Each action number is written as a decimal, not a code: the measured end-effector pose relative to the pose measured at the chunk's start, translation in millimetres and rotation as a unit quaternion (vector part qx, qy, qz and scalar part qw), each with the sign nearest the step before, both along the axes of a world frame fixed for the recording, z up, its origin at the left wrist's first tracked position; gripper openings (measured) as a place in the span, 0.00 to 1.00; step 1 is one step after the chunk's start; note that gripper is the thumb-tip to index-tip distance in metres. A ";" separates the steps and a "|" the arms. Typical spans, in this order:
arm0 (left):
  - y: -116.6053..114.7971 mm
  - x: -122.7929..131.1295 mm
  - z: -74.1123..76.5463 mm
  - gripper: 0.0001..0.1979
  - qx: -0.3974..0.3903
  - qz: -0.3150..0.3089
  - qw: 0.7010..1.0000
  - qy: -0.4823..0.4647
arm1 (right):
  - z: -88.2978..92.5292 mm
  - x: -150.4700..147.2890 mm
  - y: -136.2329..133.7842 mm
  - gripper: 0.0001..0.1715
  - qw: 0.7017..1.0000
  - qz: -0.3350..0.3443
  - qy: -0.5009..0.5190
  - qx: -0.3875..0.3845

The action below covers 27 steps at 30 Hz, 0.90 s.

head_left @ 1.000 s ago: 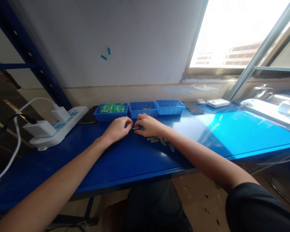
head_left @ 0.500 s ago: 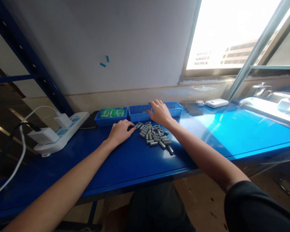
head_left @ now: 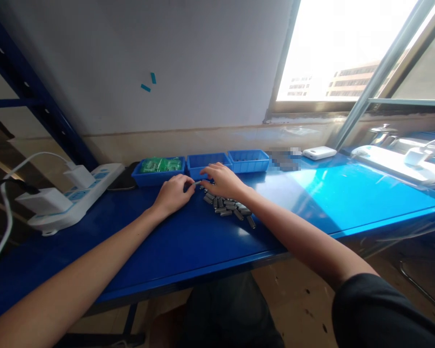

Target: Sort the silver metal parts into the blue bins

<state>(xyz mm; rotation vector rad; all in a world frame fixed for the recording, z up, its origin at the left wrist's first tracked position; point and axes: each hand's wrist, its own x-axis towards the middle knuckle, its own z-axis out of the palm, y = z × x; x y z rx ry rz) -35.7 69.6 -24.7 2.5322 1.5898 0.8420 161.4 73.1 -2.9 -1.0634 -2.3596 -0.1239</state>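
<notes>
My left hand [head_left: 173, 195] rests at the left of the pile with thumb and fingers closed on a small grey metal piece [head_left: 197, 183]. The piece's free end points right, toward my right hand [head_left: 223, 181]. My right hand hovers over the back of the pile, thumb and fingers apart, its thumb tip close to that end; whether it touches cannot be made out. Below it lies a pile of short grey metal pieces [head_left: 229, 205], partly hidden by this hand. Behind my right hand is the middle blue bin [head_left: 194, 169].
A blue bin [head_left: 139, 180] with green packets [head_left: 161, 165] stands at left. Another blue bin [head_left: 249, 166] holds small dark pieces. A white power strip [head_left: 63, 215] with plugs is far left, a white box-like device [head_left: 319, 152] to the right, all on the blue table [head_left: 188, 261].
My right hand has come from above the middle bin, left and down toward my left hand. A metal piece now shows in my left fingers. The view has shifted slightly.
</notes>
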 end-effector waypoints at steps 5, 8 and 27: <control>-8.7 -0.2 3.9 0.19 -0.006 -0.050 0.989 -0.136 | 7.1 -2.9 -10.3 0.13 0.998 0.050 -0.018 0.017; -10.8 2.6 3.4 0.21 -0.023 -0.061 0.985 -0.160 | 14.2 -1.8 -10.5 0.14 0.998 0.040 -0.025 0.051; -3.2 0.2 -5.8 0.16 -0.054 -0.066 0.982 -0.170 | 4.0 -6.9 -12.9 0.14 0.996 0.033 -0.073 -0.040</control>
